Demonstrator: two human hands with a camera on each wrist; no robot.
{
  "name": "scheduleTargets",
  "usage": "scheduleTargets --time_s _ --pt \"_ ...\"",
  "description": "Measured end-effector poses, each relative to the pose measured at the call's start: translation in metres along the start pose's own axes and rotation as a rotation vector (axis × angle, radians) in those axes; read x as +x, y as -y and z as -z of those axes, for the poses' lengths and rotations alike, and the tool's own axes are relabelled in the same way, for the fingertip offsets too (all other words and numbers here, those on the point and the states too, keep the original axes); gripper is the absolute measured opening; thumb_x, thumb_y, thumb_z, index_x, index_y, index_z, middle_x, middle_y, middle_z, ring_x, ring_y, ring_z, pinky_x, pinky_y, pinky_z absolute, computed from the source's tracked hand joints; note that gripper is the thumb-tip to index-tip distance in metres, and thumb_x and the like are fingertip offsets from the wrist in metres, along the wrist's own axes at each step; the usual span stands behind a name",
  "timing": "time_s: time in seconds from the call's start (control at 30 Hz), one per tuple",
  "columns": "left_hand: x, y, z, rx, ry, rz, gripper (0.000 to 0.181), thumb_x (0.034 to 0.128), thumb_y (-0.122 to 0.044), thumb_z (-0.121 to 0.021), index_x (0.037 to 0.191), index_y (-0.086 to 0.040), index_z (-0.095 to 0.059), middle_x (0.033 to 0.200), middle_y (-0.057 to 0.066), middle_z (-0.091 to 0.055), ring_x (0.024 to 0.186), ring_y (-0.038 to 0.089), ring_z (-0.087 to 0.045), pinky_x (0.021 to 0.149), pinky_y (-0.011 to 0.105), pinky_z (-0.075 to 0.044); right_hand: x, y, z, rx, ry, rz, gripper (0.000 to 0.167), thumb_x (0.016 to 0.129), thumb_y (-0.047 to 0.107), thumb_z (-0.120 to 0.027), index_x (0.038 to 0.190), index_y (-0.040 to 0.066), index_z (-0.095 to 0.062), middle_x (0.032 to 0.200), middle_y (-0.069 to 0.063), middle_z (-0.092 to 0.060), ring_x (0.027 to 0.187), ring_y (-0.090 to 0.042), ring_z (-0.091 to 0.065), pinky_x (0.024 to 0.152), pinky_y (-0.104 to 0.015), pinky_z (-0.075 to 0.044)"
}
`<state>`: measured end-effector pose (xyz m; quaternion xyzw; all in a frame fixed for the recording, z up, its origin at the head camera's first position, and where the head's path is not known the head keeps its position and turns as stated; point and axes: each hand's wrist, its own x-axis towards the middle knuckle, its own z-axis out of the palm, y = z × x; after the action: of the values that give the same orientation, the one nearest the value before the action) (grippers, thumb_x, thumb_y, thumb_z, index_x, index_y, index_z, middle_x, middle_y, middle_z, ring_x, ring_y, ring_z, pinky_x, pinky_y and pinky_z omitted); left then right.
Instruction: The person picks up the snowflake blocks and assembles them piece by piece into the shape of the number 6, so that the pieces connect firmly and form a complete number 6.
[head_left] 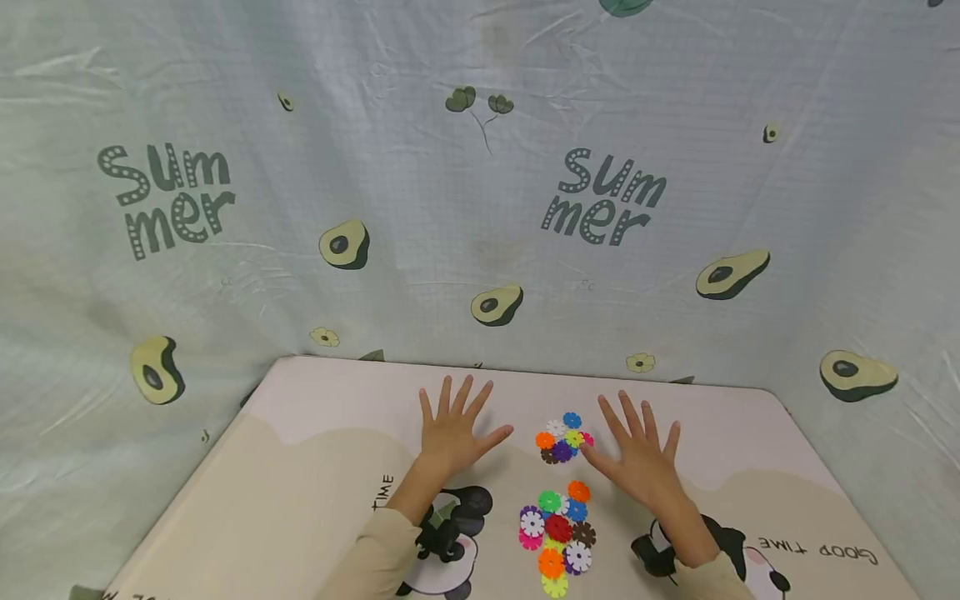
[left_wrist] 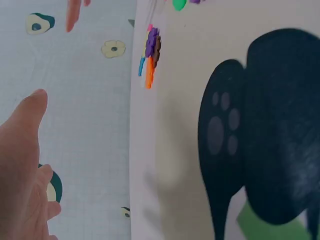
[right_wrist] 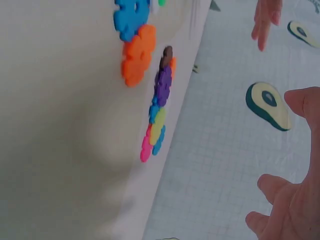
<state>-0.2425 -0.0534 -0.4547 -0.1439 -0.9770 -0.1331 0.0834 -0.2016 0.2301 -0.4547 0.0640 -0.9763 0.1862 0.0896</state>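
Cloth: 1, pale, behind the far edge of the surface and beside its left and right edges. Large avocado prints: 5 in head view. Legible: "SUMMER", 2 times, each split "SUM / MER".
Surface: 1, beige, paler toward the far edge. Legible: "TIME", left of centre, running sideways; "GOOD TIME", near right edge, upside down. Lettering at the near left is cut off, unreadable.
Printed figures: 2 on the surface; panda left of centre, black-and-white figure toward right edge, each partly covered by an arm.
Hands: 2, fingers spread wide, nothing held, raised above the surface. Left hand toward far edge, left of the discs; right hand to their right, thumb nearest the far group.
Near group: at least 13 notched discs, overlapping, mid-width, farther from far edge. Orange, green, blue, white, purple, pink, red, brown, yellow.
Far group: at least 8, mid-width, nearer far edge, between the hands. Overlap prevents exact count.
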Motion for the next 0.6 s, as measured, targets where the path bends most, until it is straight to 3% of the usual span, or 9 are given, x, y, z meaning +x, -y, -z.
scheduleTargets --time_s 0.33,0.6 --pt "-0.012 -0.010 -0.008 0.005 -0.021 -0.077 0.077 0.0883 -0.067 -0.048 0.152 -0.026 -0.035 0.158 0.008 -0.029 0.147 0.039 -0.014 0.110 0.068 -0.005 -0.013 0.005 -0.010 0.030 0.012 0.024 0.082 0.087 0.056 -0.060 0.154 0.019 -0.031 0.161 -0.015 -0.014 0.145 -0.047 -0.003 0.104 -0.071 0.014" --pt "-0.025 -0.019 -0.013 0.005 -0.023 -0.150 0.074 0.0889 -0.065 -0.049 0.151 -0.027 -0.037 0.157 0.008 -0.032 0.146 0.039 -0.018 0.110 0.068 -0.009 -0.030 0.010 -0.025 0.034 0.002 0.070 0.081 0.084 0.055 -0.064 0.151 0.019 -0.036 0.160 -0.015 -0.020 0.143 -0.049 -0.012 0.104 -0.075 0.001"
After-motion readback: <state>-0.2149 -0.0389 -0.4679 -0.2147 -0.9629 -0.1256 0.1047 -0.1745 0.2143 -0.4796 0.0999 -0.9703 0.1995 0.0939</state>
